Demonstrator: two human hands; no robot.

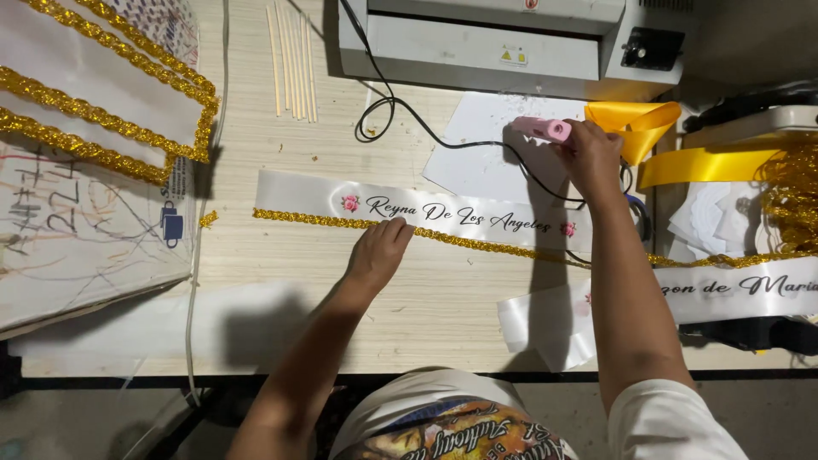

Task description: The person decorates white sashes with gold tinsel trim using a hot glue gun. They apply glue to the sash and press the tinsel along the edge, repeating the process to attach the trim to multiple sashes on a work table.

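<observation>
Left hand (381,251) flat, pinning gold trim (477,243) to sash (426,209); right hand (588,153) grips pink glue gun (543,129). Keep trim flush along the edge.

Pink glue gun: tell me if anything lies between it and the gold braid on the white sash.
Only the sash's own white satin lies between the pink glue gun in the right hand and the gold braid; the left hand presses the braid farther left.
</observation>
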